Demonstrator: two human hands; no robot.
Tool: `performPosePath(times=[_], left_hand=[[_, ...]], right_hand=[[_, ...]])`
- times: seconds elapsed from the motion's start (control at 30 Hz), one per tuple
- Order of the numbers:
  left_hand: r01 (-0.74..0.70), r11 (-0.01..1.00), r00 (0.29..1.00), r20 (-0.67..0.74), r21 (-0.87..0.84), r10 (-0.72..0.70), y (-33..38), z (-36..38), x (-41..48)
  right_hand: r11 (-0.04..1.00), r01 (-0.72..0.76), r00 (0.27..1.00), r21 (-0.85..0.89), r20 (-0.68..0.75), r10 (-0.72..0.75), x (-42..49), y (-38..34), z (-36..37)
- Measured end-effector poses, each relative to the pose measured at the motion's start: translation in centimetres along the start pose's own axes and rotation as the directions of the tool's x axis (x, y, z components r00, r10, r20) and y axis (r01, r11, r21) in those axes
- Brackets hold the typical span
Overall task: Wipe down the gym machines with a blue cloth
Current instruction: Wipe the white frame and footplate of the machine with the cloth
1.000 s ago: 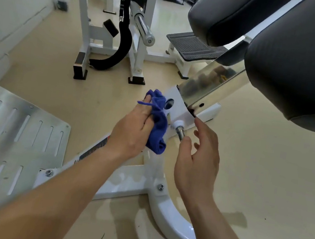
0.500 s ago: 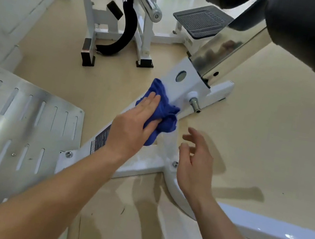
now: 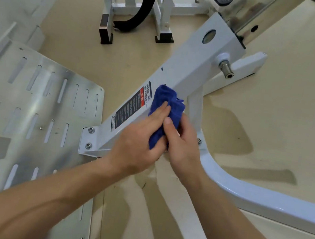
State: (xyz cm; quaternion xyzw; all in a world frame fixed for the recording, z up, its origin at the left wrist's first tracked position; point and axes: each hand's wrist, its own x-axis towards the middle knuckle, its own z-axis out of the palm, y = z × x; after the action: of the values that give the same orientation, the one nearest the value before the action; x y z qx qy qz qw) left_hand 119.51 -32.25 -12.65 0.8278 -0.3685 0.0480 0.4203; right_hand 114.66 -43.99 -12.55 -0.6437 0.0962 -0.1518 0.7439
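On my head-camera feed, the bunched-up blue cloth (image 3: 167,108) sits on the slanted white square-section steel beam (image 3: 185,72) of the gym machine, at the beam's lower part, just right of the black and red warning label (image 3: 132,108) stuck to its top face.

My left hand (image 3: 138,143) grasps the cloth from the left. Its fingers (image 3: 161,110) lie across the top of the wad, and its thumb is hidden underneath.

My right hand (image 3: 184,144) meets it from the other side. Its thumb (image 3: 168,124) presses into the cloth, and the rest of that hand wraps round the wad's far side, so both hands clasp the same cloth with the fabric squeezed between them.

Higher up the beam I see a round hole (image 3: 209,36) in its top face. On its side is a short chrome pin (image 3: 226,69) in a white collar.

The beam's low end is bolted to a silver slotted metal footplate (image 3: 29,108) on the left. A glossy white curved tube (image 3: 254,195) runs off to the right under my right forearm.

Everything stands on a beige floor (image 3: 287,120). Near the top edge a black curved pad (image 3: 148,3) hangs in another white frame (image 3: 106,6).
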Motion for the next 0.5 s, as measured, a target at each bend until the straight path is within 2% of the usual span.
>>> performPosePath(times=[0.1, 0.17, 0.23, 0.3, 0.33, 0.37, 0.4, 0.43, 0.5], left_hand=[[0.045, 0.998, 0.983, 0.180, -0.051, -0.035, -0.7, 0.1, -0.5], [0.109, 0.994, 0.968, 0.227, -0.009, -0.104, -1.2, 0.1, -0.1], [0.178, 0.979, 0.948, 0.250, 0.096, -0.197, -1.8, -0.1, 0.6], [0.226, 0.962, 0.915, 0.304, 0.155, -0.264, -2.5, -0.1, 1.1], [0.229, 0.957, 0.907, 0.316, 0.179, -0.277, -2.8, 0.1, 1.2], [0.222, 0.954, 0.906, 0.318, 0.202, -0.278, -3.0, 0.2, 1.2], [0.214, 0.952, 0.907, 0.316, 0.218, -0.276, -3.0, 0.4, 1.2], [0.206, 0.952, 0.908, 0.319, 0.228, -0.273, -2.9, 0.6, 1.2], [0.173, 0.952, 0.907, 0.337, 0.253, -0.254, -2.7, 0.9, 1.3]], right_hand=[[0.994, -0.068, 0.996, -0.089, -0.065, 0.062, -0.4, 0.6, -1.9], [0.973, -0.096, 0.977, -0.209, -0.208, 0.052, -0.2, 0.7, -3.8], [0.954, -0.143, 0.903, -0.263, -0.430, 0.017, 0.5, 0.5, -5.8], [0.954, -0.143, 0.779, -0.265, -0.624, -0.057, 1.6, -0.1, -7.1], [0.952, -0.120, 0.736, -0.282, -0.668, -0.105, 2.2, -0.6, -7.2], [0.946, -0.092, 0.725, -0.311, -0.672, -0.150, 2.9, -1.1, -7.0], [0.939, -0.064, 0.750, -0.338, -0.637, -0.178, 3.8, -1.6, -6.4], [0.938, -0.035, 0.807, -0.345, -0.563, -0.177, 4.7, -2.0, -5.6], [0.964, 0.025, 0.918, -0.263, -0.377, -0.127, 6.2, -2.0, -4.0]])
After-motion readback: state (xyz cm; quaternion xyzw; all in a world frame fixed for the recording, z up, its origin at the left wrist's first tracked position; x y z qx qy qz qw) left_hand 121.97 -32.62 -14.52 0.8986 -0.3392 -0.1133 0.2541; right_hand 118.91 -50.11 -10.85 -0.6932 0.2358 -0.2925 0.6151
